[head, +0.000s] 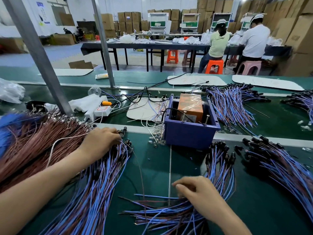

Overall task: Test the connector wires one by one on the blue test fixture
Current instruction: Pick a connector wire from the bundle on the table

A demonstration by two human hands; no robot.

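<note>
Blue-and-brown connector wires (94, 192) fan thickly across green belt (152, 167), near left. At fan's black connector ends, left hand (101, 139), fingers curled in among them, pinching a few. On loose tails of smaller pile (169, 216), right hand (196, 189), fingers bent; whether they clasp a wire, cannot tell. Beyond and between both hands, blue test fixture (191, 131), no wire seen plugged in. Sorted heaps (279, 168) right of fixture look tested. Left fan looks untested: roughly midway, much remaining.
</note>
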